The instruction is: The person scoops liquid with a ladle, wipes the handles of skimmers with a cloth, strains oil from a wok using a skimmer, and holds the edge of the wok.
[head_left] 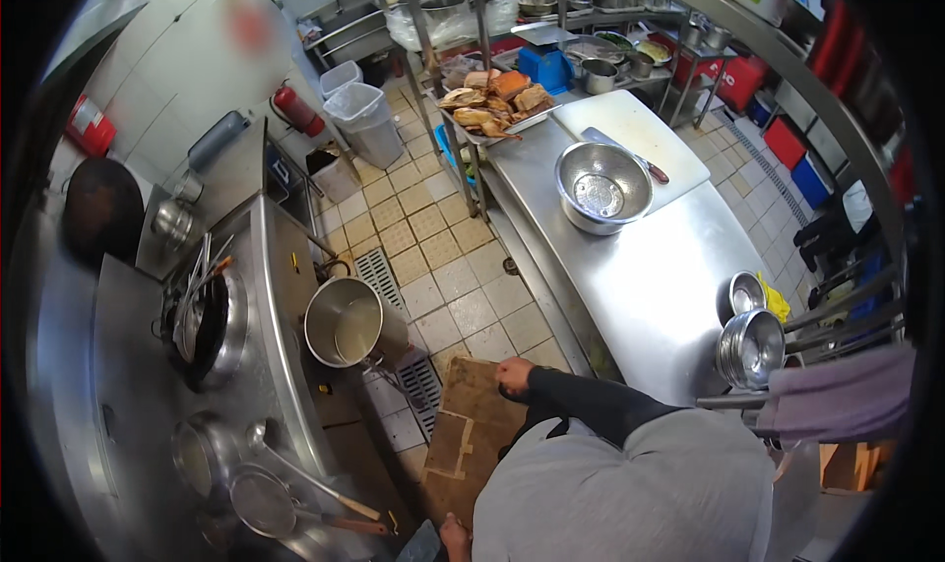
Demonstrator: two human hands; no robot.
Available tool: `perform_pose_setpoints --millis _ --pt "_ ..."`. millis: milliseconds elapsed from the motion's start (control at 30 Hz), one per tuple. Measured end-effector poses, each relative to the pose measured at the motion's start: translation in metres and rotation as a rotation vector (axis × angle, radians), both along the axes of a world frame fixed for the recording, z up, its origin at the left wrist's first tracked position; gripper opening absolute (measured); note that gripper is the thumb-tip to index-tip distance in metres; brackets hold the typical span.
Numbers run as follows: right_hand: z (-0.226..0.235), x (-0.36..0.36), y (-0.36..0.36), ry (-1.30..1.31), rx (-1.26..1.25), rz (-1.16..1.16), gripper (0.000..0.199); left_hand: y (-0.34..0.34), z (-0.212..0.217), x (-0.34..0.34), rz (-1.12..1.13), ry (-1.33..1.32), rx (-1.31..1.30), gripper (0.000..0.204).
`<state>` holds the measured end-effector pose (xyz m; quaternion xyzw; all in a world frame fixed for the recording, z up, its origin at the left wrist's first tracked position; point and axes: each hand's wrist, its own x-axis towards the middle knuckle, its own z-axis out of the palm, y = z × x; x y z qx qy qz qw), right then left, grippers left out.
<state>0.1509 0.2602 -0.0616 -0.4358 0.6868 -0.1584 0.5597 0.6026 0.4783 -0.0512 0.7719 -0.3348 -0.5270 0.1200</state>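
A brown cardboard box [463, 439] with a strip of tape across it is in front of my body, above the tiled floor. My right hand [514, 375], below a dark sleeve, is closed on the box's far right edge. At the near end, close to the bottom of the picture, my left hand [456, 534] grips the box; part of this hand is hidden by my grey top. Just beyond the box stands a tall metal stockpot [345, 323] with some pale liquid in it.
On the left is a stove counter with a wok [212, 326], a ladle [315, 478] and a strainer [263, 498]. To the right, a steel table [660, 296] bears a metal bowl [603, 188], a knife [630, 156], a white cutting board [640, 134] and stacked bowls [753, 350]. Floor grates [379, 277] run between.
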Motion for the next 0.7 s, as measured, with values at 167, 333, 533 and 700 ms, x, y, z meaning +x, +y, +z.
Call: perform_pose_setpoints --millis 167,333,533,700 --pt "0.115 -0.049 0.091 -0.096 -0.249 -0.242 0.022 0.039 -0.064 0.056 -0.163 0.142 -0.28 0.025" --pt "0.316 -0.165 0.189 0.014 -0.981 -0.696 0.029 0.062 -0.12 0.111 -1.585 -0.233 -0.396 0.032" --pt "0.577 -0.116 0.326 1.664 -1.403 -1.044 0.032 0.061 -0.154 0.123 -1.314 -0.047 -0.131 0.047" --pt "0.58 -0.16 0.366 2.424 -0.903 -0.957 0.053 0.031 -0.16 0.105 -0.52 -0.087 -0.107 0.032"
